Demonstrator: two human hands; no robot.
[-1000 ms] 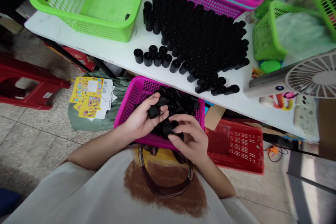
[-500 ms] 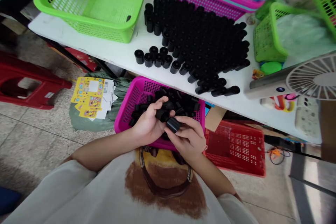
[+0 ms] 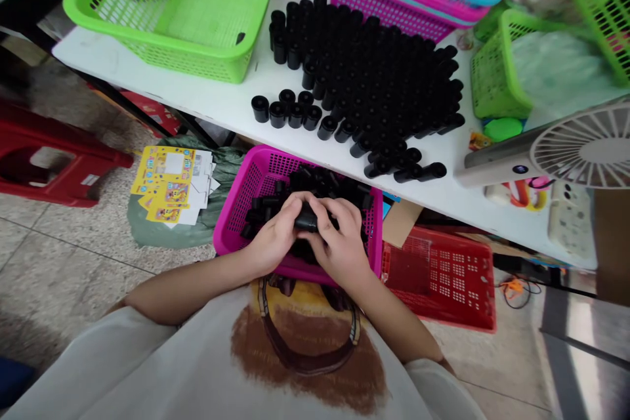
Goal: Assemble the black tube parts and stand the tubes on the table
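Both of my hands meet over the magenta basket point(image 3: 227, 218) in my lap. My left hand point(image 3: 276, 236) is closed round one end of a black plastic cylinder point(image 3: 306, 218). The fingers and thumb of my right hand point(image 3: 340, 236) grip its other end. Fingers cover much of the cylinder, so I cannot tell whether it is one part or two joined. Below them, many loose black cylindrical parts point(image 3: 268, 207) lie jumbled in the basket. On the white table ahead, a large group of black cylinders point(image 3: 364, 79) stands mostly upright, packed close, with a few on their sides.
A green basket point(image 3: 236, 56) holding one small dark piece stands left on the table point(image 3: 162, 95). Magenta and blue baskets point(image 3: 394, 10) are stacked behind. A fan point(image 3: 522, 157) lies at right. A red crate point(image 3: 453, 282), printed cards point(image 3: 170, 177) and a red stool point(image 3: 63, 157) are lower down.
Earlier, two black pieces showed at an angle between my hands. Now my hands have come together, and the black pieces sit in line, mostly covered by my fingers.
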